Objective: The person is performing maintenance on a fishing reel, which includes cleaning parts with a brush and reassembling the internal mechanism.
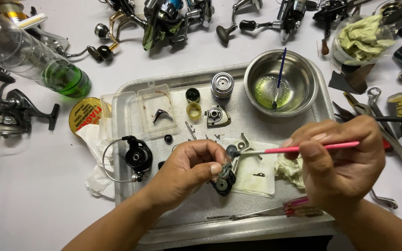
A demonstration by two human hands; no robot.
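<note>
Pink-handled slim brush with a dark tuft lies almost level, its long axis running left from the right hand to the small dark geared reel part in the left hand. The tuft sits just above and to the right of that part, close to touching it; contact cannot be confirmed. Both are over the near half of the grey metal tray, in front of the round steel bowl holding greenish liquid. Left fingers are curled and pinch the reel part at its upper edge. Right fingers are pressed together around the brush handle, pen fashion. The left hand is the nearer to the part; the right reaches it only through the brush.
</note>
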